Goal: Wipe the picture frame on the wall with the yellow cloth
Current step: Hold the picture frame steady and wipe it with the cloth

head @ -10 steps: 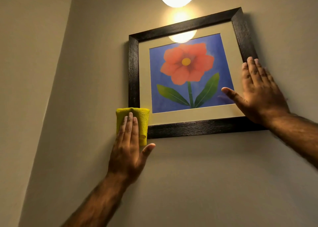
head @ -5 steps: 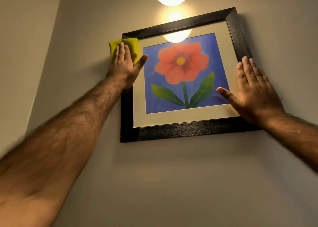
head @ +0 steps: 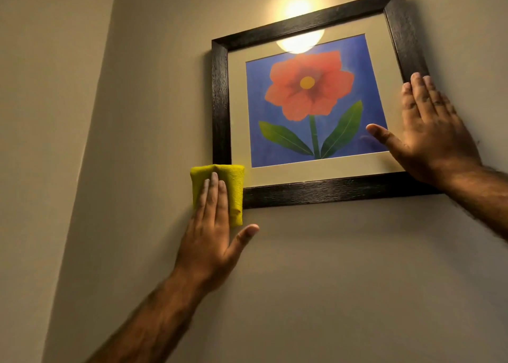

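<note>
Head view, angled upward, near wall [head: 330, 280]

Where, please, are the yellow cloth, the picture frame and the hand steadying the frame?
yellow cloth [head: 235, 180], head view, on its bare upper right part.
picture frame [head: 330, 191], head view, on its dark bottom rail.
right hand [head: 434, 137], head view, on the back of the hand.

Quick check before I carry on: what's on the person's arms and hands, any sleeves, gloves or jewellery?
Both forearms are bare and hairy, with no sleeves in view. The left hand and right hand wear no gloves. I can't make out a watch; any ring is too unclear to tell.
</note>
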The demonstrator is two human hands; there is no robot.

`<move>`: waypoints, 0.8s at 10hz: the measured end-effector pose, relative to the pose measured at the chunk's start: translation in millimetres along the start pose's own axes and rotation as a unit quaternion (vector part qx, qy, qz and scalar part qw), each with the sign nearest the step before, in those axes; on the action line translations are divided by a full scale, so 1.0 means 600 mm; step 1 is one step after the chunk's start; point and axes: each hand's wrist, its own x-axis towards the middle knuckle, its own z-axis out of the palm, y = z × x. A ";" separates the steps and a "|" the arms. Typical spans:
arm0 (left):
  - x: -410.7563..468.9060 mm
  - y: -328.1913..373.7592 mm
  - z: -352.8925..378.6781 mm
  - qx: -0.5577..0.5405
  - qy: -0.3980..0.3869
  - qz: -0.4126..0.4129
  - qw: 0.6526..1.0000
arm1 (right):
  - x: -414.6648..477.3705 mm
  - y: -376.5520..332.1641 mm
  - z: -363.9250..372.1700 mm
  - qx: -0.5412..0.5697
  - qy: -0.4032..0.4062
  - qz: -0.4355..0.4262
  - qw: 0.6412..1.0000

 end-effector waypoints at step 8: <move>0.222 -0.020 -0.054 -0.003 0.038 -0.006 0.999 | 0.001 0.001 0.002 -0.010 0.008 -0.006 1.000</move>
